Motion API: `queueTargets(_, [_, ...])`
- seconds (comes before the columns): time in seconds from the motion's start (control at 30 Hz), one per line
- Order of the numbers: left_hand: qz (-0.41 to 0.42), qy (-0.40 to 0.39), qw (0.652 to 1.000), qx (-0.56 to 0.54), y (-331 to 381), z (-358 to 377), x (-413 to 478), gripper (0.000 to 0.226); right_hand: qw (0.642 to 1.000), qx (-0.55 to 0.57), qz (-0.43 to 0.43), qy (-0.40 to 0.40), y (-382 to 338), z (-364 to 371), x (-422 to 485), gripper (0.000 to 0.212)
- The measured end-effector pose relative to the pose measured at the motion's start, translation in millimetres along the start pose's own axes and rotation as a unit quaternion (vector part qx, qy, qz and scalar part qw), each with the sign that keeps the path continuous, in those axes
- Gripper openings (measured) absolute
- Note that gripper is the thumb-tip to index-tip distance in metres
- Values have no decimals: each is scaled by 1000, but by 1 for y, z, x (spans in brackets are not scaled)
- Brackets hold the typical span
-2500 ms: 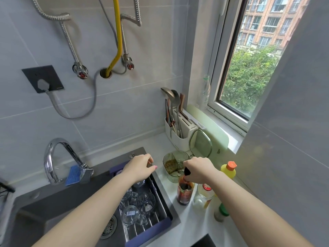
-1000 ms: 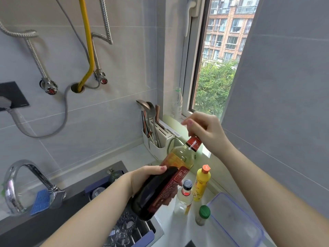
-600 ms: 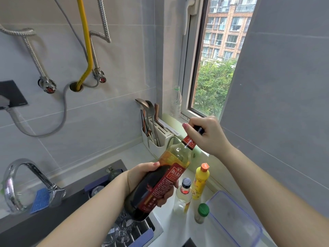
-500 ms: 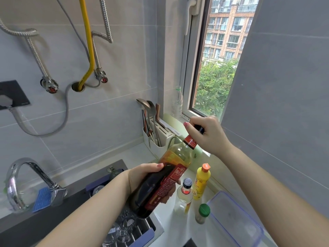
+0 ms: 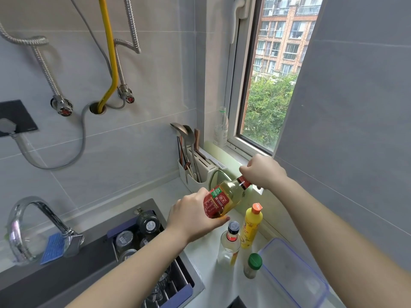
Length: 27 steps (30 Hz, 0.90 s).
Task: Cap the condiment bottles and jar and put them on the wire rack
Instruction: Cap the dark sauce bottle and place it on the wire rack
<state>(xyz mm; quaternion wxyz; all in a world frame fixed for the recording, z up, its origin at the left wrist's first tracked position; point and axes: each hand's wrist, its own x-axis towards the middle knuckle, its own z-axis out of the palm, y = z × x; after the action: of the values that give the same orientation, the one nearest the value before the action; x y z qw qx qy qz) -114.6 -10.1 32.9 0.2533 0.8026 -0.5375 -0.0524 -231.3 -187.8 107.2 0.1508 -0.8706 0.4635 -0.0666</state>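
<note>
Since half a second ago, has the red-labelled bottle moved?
Yes. The red-labelled bottle has tipped flatter: its base rose from over the sink rack toward the yellow bottle.

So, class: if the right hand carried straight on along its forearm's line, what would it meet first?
Probably the white utensil holder; the right hand, gripping the neck of the bottle, points up-left toward it. Depth is unclear, so the leaning glass lid might come first.

At lower left the chrome faucet [image 5: 51, 215] is gleaming mirror-bright over a dark, matt sink [image 5: 55, 281]. At centre the clear sauce bottle [image 5: 224, 200] is shining glossy; the yellow squeeze bottle [image 5: 251, 227] below is looking like smooth plastic.
</note>
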Motion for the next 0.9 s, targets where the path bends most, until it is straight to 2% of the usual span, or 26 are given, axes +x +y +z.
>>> queueTargets(0.13, [-8, 30, 999, 42, 1, 7, -4, 68, 996, 44, 54, -49, -2, 3, 0, 35])
queueTargets(0.23, [-26, 31, 998, 43, 0, 11, -6, 67, 997, 43, 52, -48, -2, 5, 0, 38])
queueTargets(0.3, [-35, 20, 999, 26, 0, 10, -5, 66, 996, 62, 33, -54, -1, 5, 1, 49])
queueTargets(0.4, [-62, -30, 995, -66, -4, 5, 0, 59, 986, 163, -11, -46, -1, 1, 0, 70])
queueTargets(0.47, [-86, -73, 976, -186, -6, -1, 3, 51, 970, 235, -55, -6, -2, -5, -4, 63])
queueTargets(0.53, [-100, -129, 931, -326, -7, -8, 5, 41, 943, 314, -107, 36, -3, -9, -7, 45])
queueTargets(0.63, [-129, -247, 828, -486, -10, -19, 7, 45, 917, 355, -172, 64, -3, -11, -9, 27])
queueTargets(0.7, [-127, -320, 781, -521, -15, -22, 10, 56, 911, 349, -208, 74, -5, -11, -10, 33])
queueTargets(0.8, [-104, -441, 669, -589, -21, -23, 11, 64, 896, 323, -283, 111, -10, -14, -15, 46])
queueTargets(0.87, [-69, -506, 597, -619, -24, -22, 9, 65, 880, 284, -351, 145, -13, -14, -19, 41])
queueTargets(0.9, [-45, -526, 575, -625, -24, -21, 8, 66, 872, 267, -377, 159, -14, -13, -21, 36])
